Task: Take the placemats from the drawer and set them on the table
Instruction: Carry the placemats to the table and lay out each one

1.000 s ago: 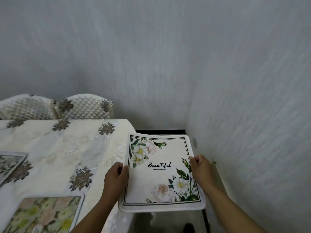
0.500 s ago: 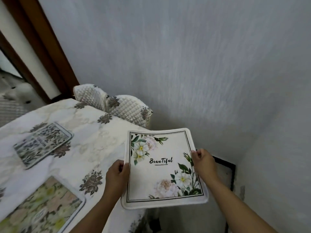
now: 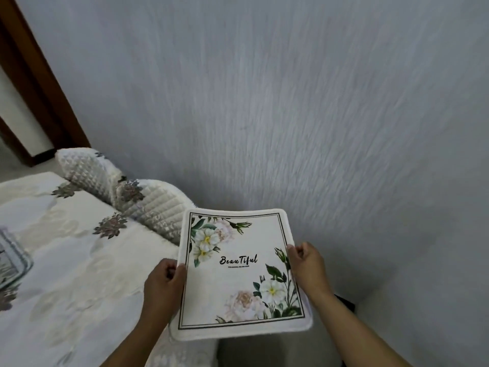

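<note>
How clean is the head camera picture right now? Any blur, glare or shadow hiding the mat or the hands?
Head view: the grey textured wall is streaked with motion blur; the white floral placemat printed "Beautiful" reads sharp, without glare; the left hand and right hand look dark in dim, soft light; the wide lens bows the brown door frame; shadow pools in the corner below the mat.
</note>
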### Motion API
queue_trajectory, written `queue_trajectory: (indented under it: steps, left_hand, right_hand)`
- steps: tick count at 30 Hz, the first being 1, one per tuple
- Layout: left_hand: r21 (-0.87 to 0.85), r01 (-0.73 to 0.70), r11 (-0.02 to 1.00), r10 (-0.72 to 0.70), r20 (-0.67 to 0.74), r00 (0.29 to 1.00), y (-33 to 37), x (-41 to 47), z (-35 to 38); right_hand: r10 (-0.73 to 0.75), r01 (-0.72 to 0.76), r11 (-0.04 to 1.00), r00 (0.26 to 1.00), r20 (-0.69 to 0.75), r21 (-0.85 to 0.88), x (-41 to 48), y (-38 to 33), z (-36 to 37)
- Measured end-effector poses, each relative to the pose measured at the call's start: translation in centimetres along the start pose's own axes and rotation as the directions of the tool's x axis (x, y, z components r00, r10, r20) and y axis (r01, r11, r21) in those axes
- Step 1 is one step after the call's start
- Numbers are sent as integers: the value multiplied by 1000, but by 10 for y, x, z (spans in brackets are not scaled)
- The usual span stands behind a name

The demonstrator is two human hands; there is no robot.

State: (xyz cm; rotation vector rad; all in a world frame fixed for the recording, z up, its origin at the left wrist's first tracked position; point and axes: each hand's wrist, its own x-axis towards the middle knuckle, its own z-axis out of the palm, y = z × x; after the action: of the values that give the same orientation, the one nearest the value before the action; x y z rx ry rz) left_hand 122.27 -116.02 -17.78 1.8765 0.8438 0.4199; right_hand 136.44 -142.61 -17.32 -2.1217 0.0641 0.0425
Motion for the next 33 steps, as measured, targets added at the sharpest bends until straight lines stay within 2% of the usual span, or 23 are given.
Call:
queue_trajectory:
  steps: [4, 9, 14, 19, 23, 27, 33]
  left_hand:
    - [13, 11, 1000, -10, -58, 998, 19, 44, 17]
    - [9, 95, 995, -91, -190, 977, 25, 86, 27]
    - [-33, 210, 977, -206, -391, 897, 30, 117, 39]
    - [-138, 326, 935, -341, -595, 728, 42, 125, 53]
    - [-257, 400, 880, -453, -706, 544, 40, 114, 53]
    - [-351, 411, 841, -505, -782, 366, 28, 107, 44]
    - [-450, 417, 790, -558, -810, 183, -6, 120, 27]
  right_hand:
    - [-5, 4, 1000, 999, 36, 15, 60, -11, 21]
    - [-72, 73, 997, 983, 168, 0, 133, -34, 68]
    - [-155, 155, 987, 907, 392, 32, 215, -61, 129]
    - [-310, 316, 944, 740, 596, 99, 278, -114, 189]
    - [-397, 428, 886, 503, 768, 178, 286, -164, 240]
    - [-433, 508, 827, 303, 849, 240, 267, -199, 302]
    - [-449, 612, 733, 105, 887, 299, 231, -236, 380]
